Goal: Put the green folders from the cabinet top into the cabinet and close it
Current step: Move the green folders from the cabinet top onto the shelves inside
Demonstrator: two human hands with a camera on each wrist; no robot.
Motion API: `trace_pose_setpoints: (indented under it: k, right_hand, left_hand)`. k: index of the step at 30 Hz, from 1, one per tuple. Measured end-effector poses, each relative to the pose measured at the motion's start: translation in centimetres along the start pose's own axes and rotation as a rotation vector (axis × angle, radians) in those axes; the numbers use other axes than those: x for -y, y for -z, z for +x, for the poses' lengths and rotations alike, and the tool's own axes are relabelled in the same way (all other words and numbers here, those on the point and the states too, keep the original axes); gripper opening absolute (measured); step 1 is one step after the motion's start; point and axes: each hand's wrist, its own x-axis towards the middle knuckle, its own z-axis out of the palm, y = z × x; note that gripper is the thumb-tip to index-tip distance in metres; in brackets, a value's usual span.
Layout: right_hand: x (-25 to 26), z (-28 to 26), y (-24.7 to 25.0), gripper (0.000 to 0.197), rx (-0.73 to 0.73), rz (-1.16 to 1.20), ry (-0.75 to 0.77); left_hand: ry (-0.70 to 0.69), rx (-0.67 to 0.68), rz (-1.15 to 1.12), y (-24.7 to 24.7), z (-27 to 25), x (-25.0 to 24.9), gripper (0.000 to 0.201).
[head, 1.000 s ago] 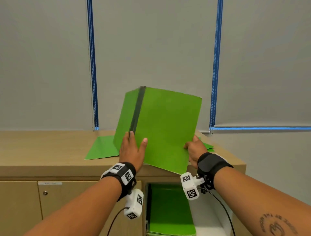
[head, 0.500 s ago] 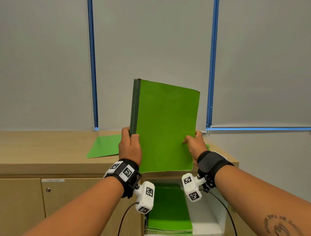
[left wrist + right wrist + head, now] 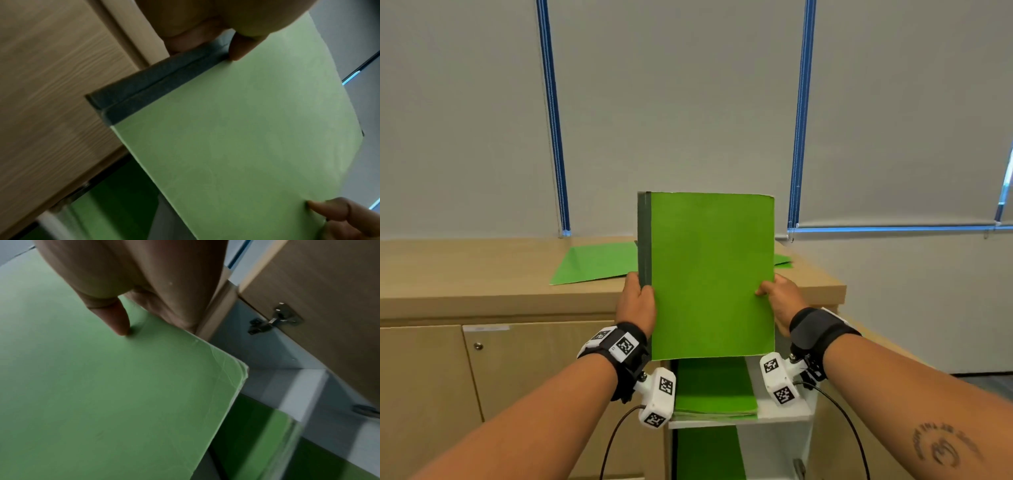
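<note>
I hold a green folder [image 3: 712, 274] with a dark spine upright in front of the wooden cabinet [image 3: 482, 298]. My left hand [image 3: 637, 301] grips its spine edge, thumb on the front cover. My right hand [image 3: 777, 301] pinches the opposite edge. The same folder [image 3: 236, 138] fills the left wrist view, and the folder [image 3: 102, 394] shows in the right wrist view with my thumb pressed on it. More green folders [image 3: 599, 262] lie flat on the cabinet top behind. A stack of green folders [image 3: 715, 390] lies on the white shelf [image 3: 780, 414] inside the open cabinet.
A shut cabinet door with a small lock [image 3: 478, 346] is to the left. The open door [image 3: 329, 305] with its metal hinge [image 3: 273, 319] stands to the right. Grey blinds with blue cords [image 3: 554, 120] hang behind the cabinet.
The folder has swung from tilted to upright and come off the cabinet top toward me, lower in front of the opening. Both hands moved with it, and my left hand closed round the spine.
</note>
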Motion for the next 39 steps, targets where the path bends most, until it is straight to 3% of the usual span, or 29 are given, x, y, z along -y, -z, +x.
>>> trace_pose_setpoints:
  k: [6, 10, 22, 29, 32, 36, 39]
  right_hand:
    - [-9.9, -1.7, 0.8, 0.013, 0.033, -0.136, -0.168]
    - [-16.5, -3.4, 1.3, 0.019, 0.049, -0.197, -0.279]
    - [-35.6, -4.9, 1.0, 0.012, 0.098, -0.288, -0.561]
    - [-43.7, -5.8, 2.0, 0.004, 0.114, -0.419, -0.707]
    - [-48.1, -6.8, 2.6, 0.022, 0.158, -0.522, -0.802]
    - [-52.8, -7.7, 2.8, 0.015, 0.140, -0.489, -0.912]
    - [-54.5, -6.6, 2.5, 0.026, 0.133, -0.496, -0.947]
  left_hand:
    - [0.174, 0.108, 0.118, -3.1, -4.7, 7.5, 0.014]
    - [0.286, 0.176, 0.177, -5.6, -7.6, 13.8, 0.014]
    - [0.502, 0.281, 0.318, -11.1, -14.4, 28.7, 0.008]
    - [0.653, 0.369, 0.401, -14.7, -18.3, 35.6, 0.009]
    - [0.721, 0.432, 0.435, -16.2, -20.5, 38.8, 0.010]
    - [0.784, 0.500, 0.462, -18.1, -22.6, 42.4, 0.011]
    - [0.830, 0.539, 0.489, -19.3, -22.0, 44.4, 0.028]
